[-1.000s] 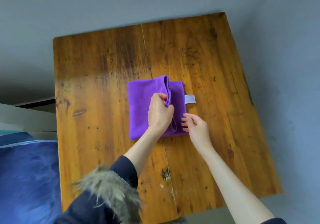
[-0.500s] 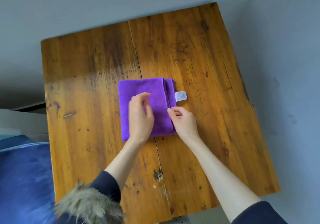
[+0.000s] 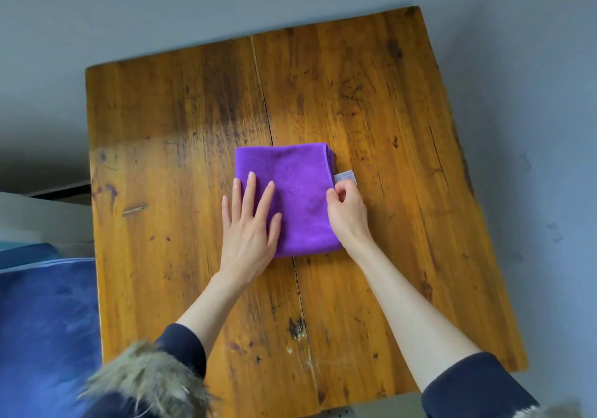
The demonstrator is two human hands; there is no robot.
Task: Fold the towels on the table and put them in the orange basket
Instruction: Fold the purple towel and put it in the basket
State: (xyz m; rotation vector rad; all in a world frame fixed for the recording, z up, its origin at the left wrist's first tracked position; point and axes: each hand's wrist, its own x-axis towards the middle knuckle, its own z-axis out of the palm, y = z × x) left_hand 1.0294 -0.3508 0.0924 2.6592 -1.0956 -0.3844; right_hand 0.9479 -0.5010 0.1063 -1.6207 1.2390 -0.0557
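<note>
While left hand [image 3: 250, 235] flattens towel [image 3: 297, 191], right hand [image 3: 347, 210] curls.

fuzzy matt cloth towel [image 3: 297, 191] on glossy scuffed wooden table [image 3: 387, 101].

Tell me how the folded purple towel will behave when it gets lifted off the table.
The purple towel looks soft and fleecy, so it will probably sag and flop. Stacked layers show at its right edge by the white tag, so the fold may fall open unless held together. It lies thin and flat under the left hand, so it is likely light.
</note>
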